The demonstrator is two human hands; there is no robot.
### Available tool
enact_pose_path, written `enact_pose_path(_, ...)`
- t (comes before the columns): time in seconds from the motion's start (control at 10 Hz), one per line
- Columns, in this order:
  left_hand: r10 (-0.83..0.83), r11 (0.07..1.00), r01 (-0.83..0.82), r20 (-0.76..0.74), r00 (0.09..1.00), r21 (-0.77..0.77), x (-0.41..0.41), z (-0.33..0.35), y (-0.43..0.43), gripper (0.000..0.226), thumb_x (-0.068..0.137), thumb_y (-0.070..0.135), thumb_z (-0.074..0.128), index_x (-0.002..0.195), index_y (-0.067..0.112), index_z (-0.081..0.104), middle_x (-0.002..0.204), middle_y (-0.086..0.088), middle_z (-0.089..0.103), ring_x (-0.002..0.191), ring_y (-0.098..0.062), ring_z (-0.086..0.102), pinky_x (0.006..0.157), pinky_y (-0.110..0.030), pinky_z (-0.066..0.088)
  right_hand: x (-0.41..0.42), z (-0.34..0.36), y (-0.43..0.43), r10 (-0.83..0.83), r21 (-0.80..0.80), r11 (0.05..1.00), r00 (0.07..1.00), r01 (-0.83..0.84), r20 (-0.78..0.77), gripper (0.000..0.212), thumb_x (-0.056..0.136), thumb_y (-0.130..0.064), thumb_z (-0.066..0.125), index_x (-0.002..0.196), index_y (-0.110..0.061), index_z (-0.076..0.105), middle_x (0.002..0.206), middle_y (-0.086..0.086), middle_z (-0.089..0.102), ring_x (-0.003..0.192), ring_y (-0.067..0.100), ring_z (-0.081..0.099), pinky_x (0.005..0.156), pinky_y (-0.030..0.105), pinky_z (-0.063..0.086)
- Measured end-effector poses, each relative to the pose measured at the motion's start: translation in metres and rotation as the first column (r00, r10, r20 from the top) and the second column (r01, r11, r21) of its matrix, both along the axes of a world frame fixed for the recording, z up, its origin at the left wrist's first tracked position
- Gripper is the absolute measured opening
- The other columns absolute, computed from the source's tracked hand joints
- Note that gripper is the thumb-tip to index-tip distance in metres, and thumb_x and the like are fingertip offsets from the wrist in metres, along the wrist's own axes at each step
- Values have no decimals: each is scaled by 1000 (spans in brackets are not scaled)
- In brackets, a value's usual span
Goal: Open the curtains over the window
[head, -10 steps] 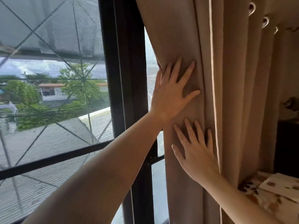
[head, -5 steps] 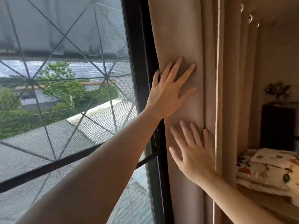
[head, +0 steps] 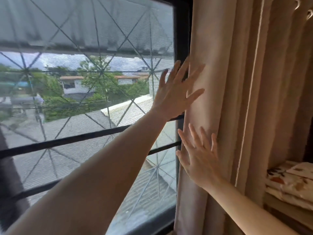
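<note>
A beige curtain point(head: 237, 82) hangs bunched in folds at the right side of the window point(head: 84, 99). Its left edge lies just past the dark window frame point(head: 182, 31). My left hand point(head: 172, 94) is flat with fingers spread, its fingertips on the curtain's left edge at mid height. Lower down, my right hand point(head: 199, 158) presses flat against the curtain, fingers apart and pointing up. Neither hand grips the cloth. The glass shows a mesh screen with diagonal bars, and roofs and trees outside.
Metal eyelets point(head: 310, 14) top the curtain at the upper right. A patterned pillow point(head: 291, 182) lies on a shelf at the lower right behind the curtain. Dark horizontal bars point(head: 67, 141) cross the window.
The curtain has slid further right, uncovering more glass and the frame. Both flat hands moved right with it, and my view has turned that way.
</note>
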State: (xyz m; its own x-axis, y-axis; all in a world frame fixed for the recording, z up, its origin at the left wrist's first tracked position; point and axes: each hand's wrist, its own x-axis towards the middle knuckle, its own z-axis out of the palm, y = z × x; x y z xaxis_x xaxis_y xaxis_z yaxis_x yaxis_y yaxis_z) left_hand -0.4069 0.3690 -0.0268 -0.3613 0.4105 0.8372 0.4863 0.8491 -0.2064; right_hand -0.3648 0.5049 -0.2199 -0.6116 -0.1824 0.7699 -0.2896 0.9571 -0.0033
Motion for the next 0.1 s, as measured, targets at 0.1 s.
enact_pose_path(0.1, 53, 998, -53, -32, 998, 16, 31, -3, -16, 74, 110, 71, 33, 176, 39, 25, 187, -7, 9, 172, -34, 14, 138, -63, 14, 23, 1, -11, 73, 1, 997, 997, -73, 16, 68, 111, -63, 25, 173, -39, 11, 183, 2, 1, 168, 30, -3, 131, 58, -13)
